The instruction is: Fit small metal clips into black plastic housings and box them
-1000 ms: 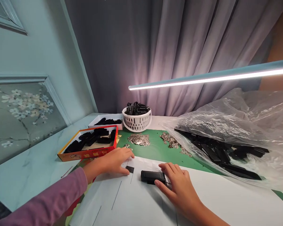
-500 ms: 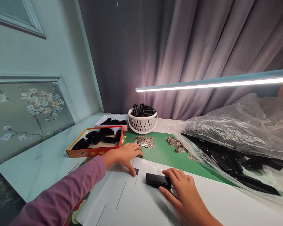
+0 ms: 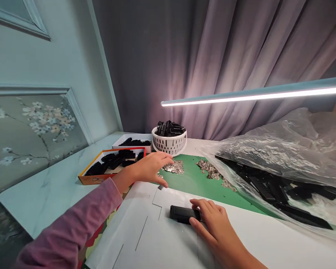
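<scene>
My left hand (image 3: 147, 169) reaches out over the near edge of a green cutting mat (image 3: 194, 175), its fingertips beside a pile of silvery metal scraps (image 3: 173, 167). It holds nothing I can see. A small dark square piece (image 3: 160, 187) lies just below its thumb. My right hand (image 3: 217, 228) rests on a white sheet (image 3: 145, 233) with thin slits, its fingers gripping the end of a black rectangular plastic block (image 3: 183, 214).
A red box (image 3: 112, 178) of black parts and a white box (image 3: 131, 139) stand left of a white slotted basket (image 3: 169, 144) of black parts. A clear plastic bag (image 3: 268, 157) holding long black parts lies at right. An LED light bar (image 3: 254, 94) crosses above.
My left hand has moved forward off the white sheet, over the mat towards the silvery scraps. My right hand stays on the black block, and the view has shifted slightly.
</scene>
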`<state>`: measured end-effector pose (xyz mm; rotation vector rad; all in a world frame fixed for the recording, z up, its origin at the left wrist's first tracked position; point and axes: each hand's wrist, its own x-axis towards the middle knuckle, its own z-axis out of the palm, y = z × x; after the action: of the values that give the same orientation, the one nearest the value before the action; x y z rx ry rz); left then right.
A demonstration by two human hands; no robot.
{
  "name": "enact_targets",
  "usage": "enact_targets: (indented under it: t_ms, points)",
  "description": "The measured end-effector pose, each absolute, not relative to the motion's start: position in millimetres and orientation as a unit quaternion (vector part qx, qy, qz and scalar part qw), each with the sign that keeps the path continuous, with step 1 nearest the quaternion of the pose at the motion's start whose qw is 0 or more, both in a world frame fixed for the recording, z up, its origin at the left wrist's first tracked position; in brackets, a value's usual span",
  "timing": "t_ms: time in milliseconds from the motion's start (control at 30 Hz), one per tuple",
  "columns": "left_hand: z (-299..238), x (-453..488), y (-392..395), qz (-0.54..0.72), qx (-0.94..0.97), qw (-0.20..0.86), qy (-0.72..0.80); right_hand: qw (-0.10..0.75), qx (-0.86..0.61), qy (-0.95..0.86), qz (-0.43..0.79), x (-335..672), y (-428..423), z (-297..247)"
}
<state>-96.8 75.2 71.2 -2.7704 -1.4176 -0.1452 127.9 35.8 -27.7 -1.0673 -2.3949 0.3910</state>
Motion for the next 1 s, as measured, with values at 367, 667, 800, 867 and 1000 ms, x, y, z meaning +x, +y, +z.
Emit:
enact_targets:
  t_ms: [367,667,800,867,1000]
  points:
    - [37.8,-106.8,61.7,0.078,-0.882,0.0,-0.465,0.245,-0.398,-0.87,0.158,127.6,32.4,-28.5]
    - [105.7,-78.4,23.3,-0.033,-0.89,-0.084,-0.447,0.328,-0.406,-0.831,0.192,130.2,36.0,-26.1]
    - [84.3,-63.2,5.4,-0.082,-0.883,-0.268,-0.377,0.384,-0.324,-0.827,0.251,133.0,38.4,-22.8]
    - [68.4,-60.8,2.0,-0.122,-0.856,-0.333,-0.375,0.39,-0.293,-0.828,0.275,133.1,38.1,-20.9]
    - [46.5,-63.4,5.8,-0.158,-0.833,-0.35,-0.398,0.387,-0.312,-0.819,0.287,131.9,34.8,-17.1]
